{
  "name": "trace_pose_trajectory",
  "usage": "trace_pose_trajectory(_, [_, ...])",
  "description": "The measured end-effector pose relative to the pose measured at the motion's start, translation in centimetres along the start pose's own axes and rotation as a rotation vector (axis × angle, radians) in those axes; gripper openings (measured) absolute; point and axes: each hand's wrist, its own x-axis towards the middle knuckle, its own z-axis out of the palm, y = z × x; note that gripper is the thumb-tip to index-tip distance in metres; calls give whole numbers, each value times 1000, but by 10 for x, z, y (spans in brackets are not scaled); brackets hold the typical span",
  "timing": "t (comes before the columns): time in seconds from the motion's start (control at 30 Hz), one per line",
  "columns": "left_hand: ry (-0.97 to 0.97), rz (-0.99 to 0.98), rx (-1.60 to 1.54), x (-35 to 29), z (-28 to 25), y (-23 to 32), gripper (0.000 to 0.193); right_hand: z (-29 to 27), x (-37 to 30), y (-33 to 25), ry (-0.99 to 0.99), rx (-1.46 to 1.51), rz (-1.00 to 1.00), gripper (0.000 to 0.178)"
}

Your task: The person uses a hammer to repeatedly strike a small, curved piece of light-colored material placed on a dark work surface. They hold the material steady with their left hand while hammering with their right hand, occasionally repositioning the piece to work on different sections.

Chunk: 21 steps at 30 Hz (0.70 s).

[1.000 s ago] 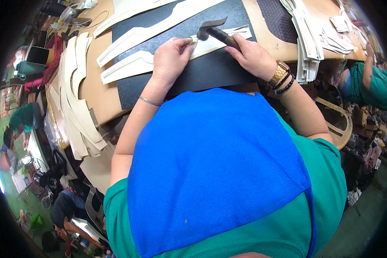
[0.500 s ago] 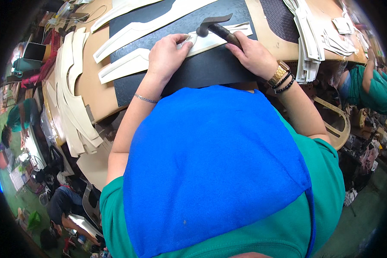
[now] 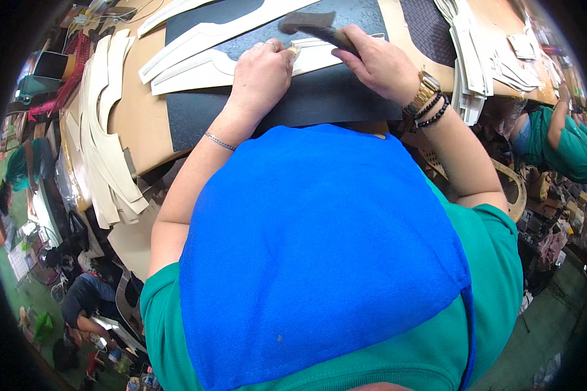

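My right hand (image 3: 386, 66) is wrapped round the handle of a hammer (image 3: 308, 21) with a dark metal head and a curved, flattened end. The hammer is raised over the far side of a black work mat (image 3: 332, 107). Beneath it lies a long cream piece of leather-like material (image 3: 195, 73), crossing the mat from left to right. My left hand (image 3: 262, 73) is closed at the middle of this piece, pinching its edge; a small turned-up bit shows at the fingertips. Farther back, another cream piece (image 3: 218, 34) of similar curved shape lies on the mat.
A pile of curved cream pieces (image 3: 101, 130) hangs over the tan table's (image 3: 140, 120) left edge. More cream strips (image 3: 469, 58) are stacked at the right, by a dark textured panel (image 3: 427, 29). A red crate (image 3: 72, 68) stands far left. Other people in green work on both sides.
The cream piece has moved away from me on the mat. My left hand has turned, its knuckles now facing up more. The hammer has shifted left and its head has swung round.
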Motion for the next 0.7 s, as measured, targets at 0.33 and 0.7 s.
trace_pose_trajectory(0.33, [-77,-222,-302,1,-6,-8,23,2,7,12,-128,-87,-19,33])
trace_pose_trajectory(0.7, [52,24,49,-11,-7,-10,22,-4,6,3,-50,32,-73,33])
